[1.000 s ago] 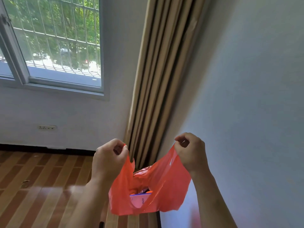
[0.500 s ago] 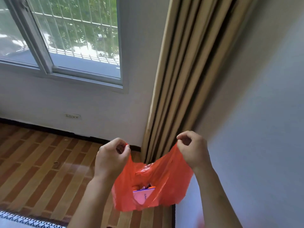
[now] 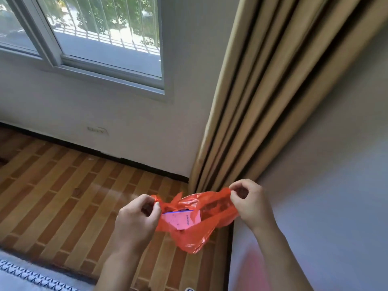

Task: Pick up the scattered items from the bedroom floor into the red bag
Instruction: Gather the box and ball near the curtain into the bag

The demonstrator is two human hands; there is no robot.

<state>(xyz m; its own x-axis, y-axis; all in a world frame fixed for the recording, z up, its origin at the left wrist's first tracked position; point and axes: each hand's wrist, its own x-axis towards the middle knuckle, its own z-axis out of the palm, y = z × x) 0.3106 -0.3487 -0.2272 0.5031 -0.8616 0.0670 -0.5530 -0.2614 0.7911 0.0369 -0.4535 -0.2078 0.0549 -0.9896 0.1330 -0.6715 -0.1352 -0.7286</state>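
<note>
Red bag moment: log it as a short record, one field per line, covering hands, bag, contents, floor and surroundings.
left hand: left hand pinches the bag's left edge
right hand: right hand pinches the right edge
bag: red bag held open in the air between both hands
contents: pale box with printed lettering shows inside
floor: wooden floor, small dark bit on it
surroundings: tan curtain, window, wall socket

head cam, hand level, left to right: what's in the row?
Wooden floor → left hand, pinching the bag's rim → pink box inside the red bag → right hand, pinching the other rim → grey wall.
</note>
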